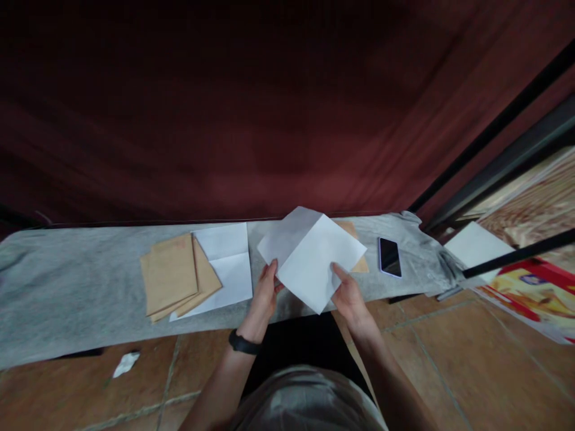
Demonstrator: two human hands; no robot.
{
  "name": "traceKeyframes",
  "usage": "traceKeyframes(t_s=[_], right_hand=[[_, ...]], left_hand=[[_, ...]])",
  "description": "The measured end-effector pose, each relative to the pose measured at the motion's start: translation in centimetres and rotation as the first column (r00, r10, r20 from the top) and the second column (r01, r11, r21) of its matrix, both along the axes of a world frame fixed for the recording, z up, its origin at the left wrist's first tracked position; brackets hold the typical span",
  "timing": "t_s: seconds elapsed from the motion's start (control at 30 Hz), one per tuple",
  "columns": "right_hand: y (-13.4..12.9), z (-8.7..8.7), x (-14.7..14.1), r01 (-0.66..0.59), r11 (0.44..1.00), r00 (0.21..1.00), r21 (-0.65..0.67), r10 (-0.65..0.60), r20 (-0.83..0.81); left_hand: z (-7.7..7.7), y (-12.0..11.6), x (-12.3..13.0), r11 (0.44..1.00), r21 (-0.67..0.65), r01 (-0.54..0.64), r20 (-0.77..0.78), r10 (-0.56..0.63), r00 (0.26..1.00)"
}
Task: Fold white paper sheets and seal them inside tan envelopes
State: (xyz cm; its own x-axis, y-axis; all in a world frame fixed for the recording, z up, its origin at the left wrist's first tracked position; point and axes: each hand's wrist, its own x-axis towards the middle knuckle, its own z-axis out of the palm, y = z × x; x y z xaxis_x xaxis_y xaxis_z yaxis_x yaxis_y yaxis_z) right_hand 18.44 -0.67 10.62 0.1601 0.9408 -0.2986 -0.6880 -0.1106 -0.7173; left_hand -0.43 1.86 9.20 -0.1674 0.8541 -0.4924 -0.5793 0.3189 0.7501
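A white sheet of paper (318, 257), creased across its middle, is held up between my two hands above a narrow cloth-covered surface. My left hand (266, 286) pinches its left edge near the crease, with a dark band on that wrist. On the right, my right hand (347, 293) grips the lower right edge, thumb on top. Behind the paper, a brown paper piece (361, 264) shows partly; the rest of it is hidden. To the left of my hands lie several brown envelopes (173, 272), overlapping another creased white sheet (231, 269).
A phone (389, 257) lies toward the right end of the grey cloth (90, 281). Dark red fabric (269, 120) hangs along the far edge. At the right are dark metal bars (503, 120) and a red and yellow box (534, 293). A crumpled white scrap (126, 364) is on the tiled floor.
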Motion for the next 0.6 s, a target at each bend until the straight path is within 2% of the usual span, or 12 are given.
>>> traceKeyframes(t_s=[0.07,0.13,0.23,0.37,0.47,0.6], right_hand=[[-0.5,-0.6,0.0,-0.032,0.997,0.995,-0.066,0.025,-0.101],[-1.0,-1.8,-0.1,-0.037,0.993,0.994,-0.116,0.024,-0.11],[-1.7,-4.1,-0.4,0.01,0.985,1.0,-0.172,-0.01,-0.002],[-2.3,-6.6,-0.4,-0.005,0.981,0.989,-0.196,0.034,0.141],[-2.7,-7.5,-0.5,-0.039,0.97,0.986,-0.24,0.076,0.147],[-3.1,-7.6,-1.0,-0.048,0.947,0.988,-0.319,0.091,0.124]], left_hand=[[-0.6,0.1,0.0,1.0,0.003,-0.006,0.136,0.006,0.991],[-1.4,0.3,-0.3,0.999,0.019,-0.027,0.163,0.024,0.986],[-3.0,0.9,-1.1,0.996,0.074,-0.054,-0.025,0.056,0.998],[-5.1,1.6,-1.9,0.977,0.212,-0.035,-0.286,0.096,0.953],[-6.0,2.1,-2.1,0.964,0.266,0.021,-0.413,0.094,0.906],[-6.4,3.4,-2.1,0.948,0.293,0.124,-0.538,0.056,0.841]])
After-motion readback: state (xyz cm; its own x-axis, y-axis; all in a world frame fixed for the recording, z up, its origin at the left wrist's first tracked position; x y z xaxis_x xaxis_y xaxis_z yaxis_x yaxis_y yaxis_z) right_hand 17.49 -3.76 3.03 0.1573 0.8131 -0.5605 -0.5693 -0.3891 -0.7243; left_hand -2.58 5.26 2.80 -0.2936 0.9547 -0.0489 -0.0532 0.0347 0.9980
